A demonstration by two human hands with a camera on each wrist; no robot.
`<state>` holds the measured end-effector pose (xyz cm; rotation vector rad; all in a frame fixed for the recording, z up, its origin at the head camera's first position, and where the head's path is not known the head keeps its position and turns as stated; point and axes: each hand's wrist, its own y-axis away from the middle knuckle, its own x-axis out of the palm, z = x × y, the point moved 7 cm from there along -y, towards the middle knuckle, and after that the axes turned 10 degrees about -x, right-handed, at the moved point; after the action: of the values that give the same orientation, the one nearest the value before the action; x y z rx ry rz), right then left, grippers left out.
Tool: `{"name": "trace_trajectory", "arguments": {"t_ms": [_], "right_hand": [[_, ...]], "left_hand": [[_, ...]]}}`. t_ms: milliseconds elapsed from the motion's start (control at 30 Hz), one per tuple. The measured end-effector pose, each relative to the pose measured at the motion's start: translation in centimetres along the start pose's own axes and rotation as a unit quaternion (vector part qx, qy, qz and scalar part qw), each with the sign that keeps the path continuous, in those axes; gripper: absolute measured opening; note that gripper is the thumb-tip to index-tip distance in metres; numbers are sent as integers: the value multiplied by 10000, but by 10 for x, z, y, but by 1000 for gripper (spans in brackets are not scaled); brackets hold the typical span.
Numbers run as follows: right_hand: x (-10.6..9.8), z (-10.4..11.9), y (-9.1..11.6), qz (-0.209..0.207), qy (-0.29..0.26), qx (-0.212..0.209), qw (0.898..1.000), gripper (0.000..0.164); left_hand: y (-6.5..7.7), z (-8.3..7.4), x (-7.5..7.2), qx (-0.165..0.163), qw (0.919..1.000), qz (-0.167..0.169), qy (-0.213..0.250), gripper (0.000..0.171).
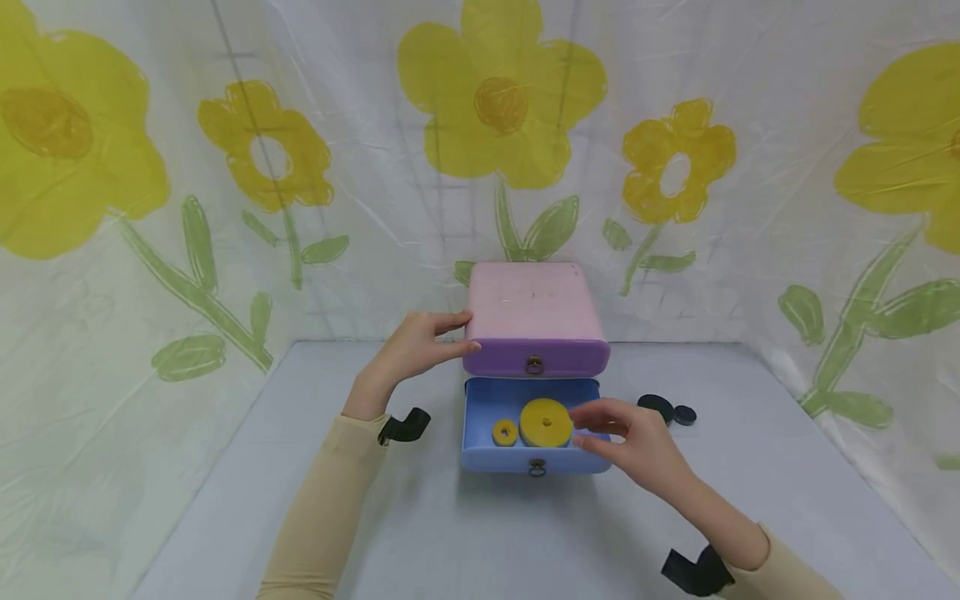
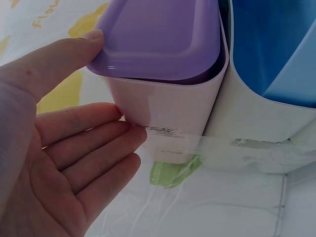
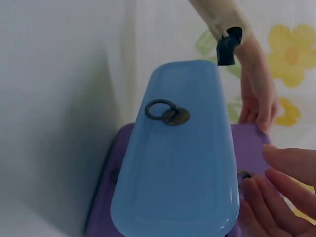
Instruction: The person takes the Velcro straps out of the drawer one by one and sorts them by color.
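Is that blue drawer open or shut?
Open: the blue drawer sticks out well past the purple drawer above it, and the head view shows a large yellow disc and a small yellow ring inside.

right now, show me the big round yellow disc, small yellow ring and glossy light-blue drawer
Big round yellow disc (image 1: pixel 542 432), head view, top face
Small yellow ring (image 1: pixel 497 434), head view, left side
Glossy light-blue drawer (image 3: pixel 175 155), right wrist view, front panel

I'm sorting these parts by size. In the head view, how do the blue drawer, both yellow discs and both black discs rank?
1. Blue drawer
2. Larger yellow disc
3. Larger black disc, partly hidden by the right hand
4. Smaller yellow disc and smaller black disc: too alike to rank
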<state>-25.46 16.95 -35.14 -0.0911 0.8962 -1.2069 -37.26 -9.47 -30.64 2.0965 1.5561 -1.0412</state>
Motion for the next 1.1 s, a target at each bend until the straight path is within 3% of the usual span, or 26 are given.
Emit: {"name": "trace_trajectory", "arguments": {"t_ms": [267, 400, 833, 1100], "right_hand": [[4, -26, -18, 411, 280, 237, 9985, 39], [8, -33, -22, 649, 274, 158, 9974, 43], [26, -45, -32, 1176, 875, 68, 9892, 54], [35, -42, -37, 1739, 1220, -135, 9771, 60]], "left_hand": [[1, -1, -1, -29, 10000, -4, -2, 67], [1, -2, 0, -25, 10000, 1, 16, 68], [3, -1, 0, -52, 10000, -19, 63, 67], [3, -2, -1, -27, 10000, -50, -29, 67]]}}
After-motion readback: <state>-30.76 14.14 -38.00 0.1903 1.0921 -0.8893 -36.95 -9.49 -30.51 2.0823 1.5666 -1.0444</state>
